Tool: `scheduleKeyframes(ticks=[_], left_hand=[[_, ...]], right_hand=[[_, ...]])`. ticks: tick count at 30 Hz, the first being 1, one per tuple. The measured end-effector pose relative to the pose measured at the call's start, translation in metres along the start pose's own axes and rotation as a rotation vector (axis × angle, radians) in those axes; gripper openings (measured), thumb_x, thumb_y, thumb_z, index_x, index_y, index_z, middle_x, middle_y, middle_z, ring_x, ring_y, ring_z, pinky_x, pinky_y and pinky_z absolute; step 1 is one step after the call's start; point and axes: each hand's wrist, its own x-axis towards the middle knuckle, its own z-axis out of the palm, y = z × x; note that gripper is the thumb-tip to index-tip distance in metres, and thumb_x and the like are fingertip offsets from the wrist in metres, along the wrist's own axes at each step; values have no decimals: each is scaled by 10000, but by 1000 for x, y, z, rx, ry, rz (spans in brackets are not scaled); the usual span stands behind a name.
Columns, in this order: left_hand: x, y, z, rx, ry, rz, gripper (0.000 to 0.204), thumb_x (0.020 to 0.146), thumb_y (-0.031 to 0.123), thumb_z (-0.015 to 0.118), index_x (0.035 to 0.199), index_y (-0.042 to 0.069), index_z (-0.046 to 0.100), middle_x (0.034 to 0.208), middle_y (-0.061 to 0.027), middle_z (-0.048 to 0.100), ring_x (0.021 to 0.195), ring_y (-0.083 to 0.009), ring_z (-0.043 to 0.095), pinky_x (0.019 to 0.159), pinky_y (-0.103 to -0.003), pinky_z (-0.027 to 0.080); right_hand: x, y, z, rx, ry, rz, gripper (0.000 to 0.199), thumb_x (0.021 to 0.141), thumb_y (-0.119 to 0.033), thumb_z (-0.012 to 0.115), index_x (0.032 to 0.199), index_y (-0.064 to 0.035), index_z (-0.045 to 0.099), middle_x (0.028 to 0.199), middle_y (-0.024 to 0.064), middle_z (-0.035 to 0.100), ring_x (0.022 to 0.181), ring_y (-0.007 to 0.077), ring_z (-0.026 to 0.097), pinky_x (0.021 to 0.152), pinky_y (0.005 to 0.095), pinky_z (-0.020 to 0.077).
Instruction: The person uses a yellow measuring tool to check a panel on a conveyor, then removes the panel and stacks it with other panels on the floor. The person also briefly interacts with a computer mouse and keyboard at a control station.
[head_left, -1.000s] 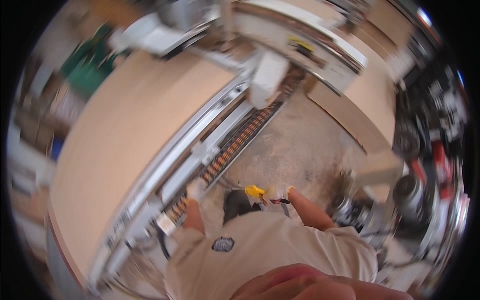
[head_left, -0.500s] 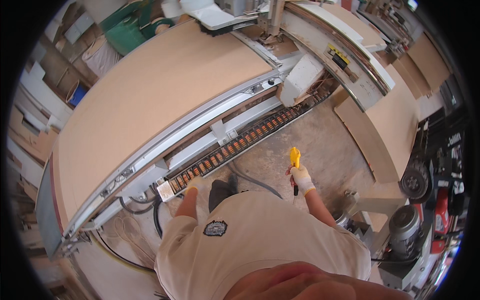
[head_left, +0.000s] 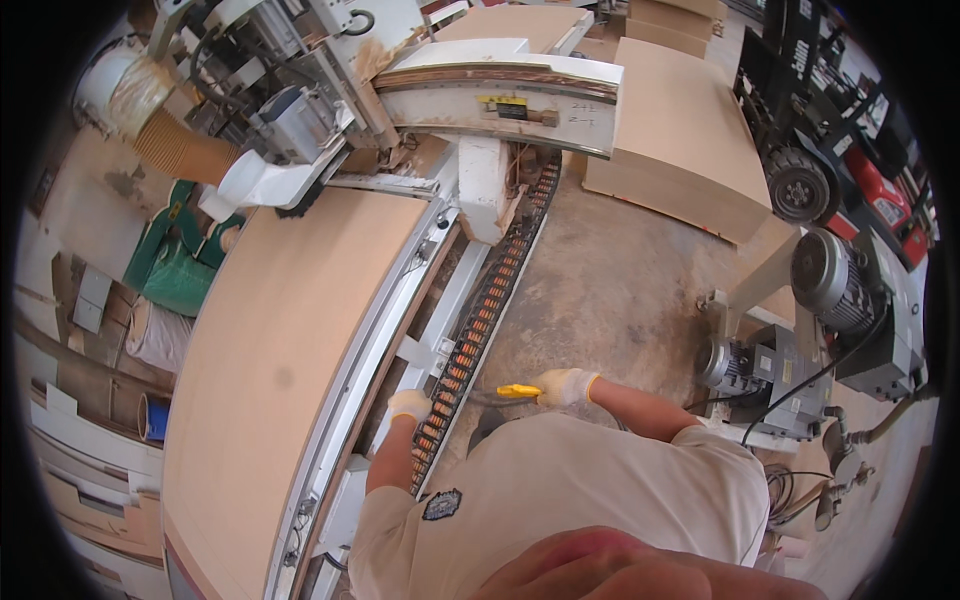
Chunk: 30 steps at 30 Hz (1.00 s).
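My right hand (head_left: 566, 387), in a pale knitted glove with a yellow cuff, is closed on a yellow hand tool (head_left: 519, 391). The tool's yellow end sticks out to the left; its kind is hard to make out. My left hand (head_left: 410, 404), gloved the same way, is at the near side of the machine, beside the black cable chain (head_left: 478, 340). Its fingers are too indistinct to show whether they grip anything. Left of it, a large tan board (head_left: 290, 330) lies on the machine bed, along a silver edge rail (head_left: 350, 385).
The machine's gantry (head_left: 500, 95) spans the far end, with a white block (head_left: 483, 185) below it. A board stack (head_left: 680, 130) stands at far right on the concrete floor (head_left: 610, 270). Grey motors (head_left: 835, 280) and a forklift wheel (head_left: 800, 187) are to the right.
The view has swung to the right, bringing in the gantry head and motors. My right hand's tool, pointing away before, now points left. My left hand has come forward along the chain.
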Motion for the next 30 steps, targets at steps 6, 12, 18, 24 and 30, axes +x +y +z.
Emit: scheduleKeyframes(ticks=[6, 12, 18, 24, 30], left_hand=[[-14, -30, -14, -2378, -175, 263, 360, 1010, 476, 532, 879, 150, 612, 865, -37, 641, 863, -253, 619, 826, -410, 507], [-88, -40, 86, -2230, 267, -332, 318, 995, 374, 580, 1014, 60, 625, 852, -104, 637, 767, -281, 643, 707, -427, 557], [-173, -28, 225, -500, 56, -82, 376, 964, 358, 562, 855, 19, 682, 738, -61, 687, 589, -257, 659, 559, -392, 542], [-273, -2, 333, -1375, -262, -659, 270, 901, 269, 606, 895, 18, 707, 737, -109, 684, 583, -229, 677, 547, -352, 548], [-360, -25, 402, -1439, -130, -631, 260, 891, 258, 597, 854, 25, 706, 746, -95, 684, 613, -212, 622, 562, -366, 500]], right_hand=[[16, 21, 27, 302, -79, 6, 269, 886, -229, 602, 1106, -97, 682, 814, 74, 691, 567, 171, 623, 510, 361, 496], [48, 28, 28, 410, 66, 260, 214, 891, -213, 593, 1057, -95, 660, 811, 64, 675, 507, 186, 568, 465, 368, 464], [30, 60, 5, 814, 622, 278, 119, 949, -130, 538, 1044, -70, 575, 768, 73, 654, 378, 162, 492, 358, 321, 401], [-37, 41, 33, 685, 430, 256, 93, 955, -113, 514, 1022, -61, 552, 779, 83, 649, 342, 155, 466, 323, 309, 380], [-22, -38, 109, 598, 258, 270, 148, 909, -41, 451, 1012, -60, 555, 794, 90, 650, 342, 154, 461, 321, 303, 388]])
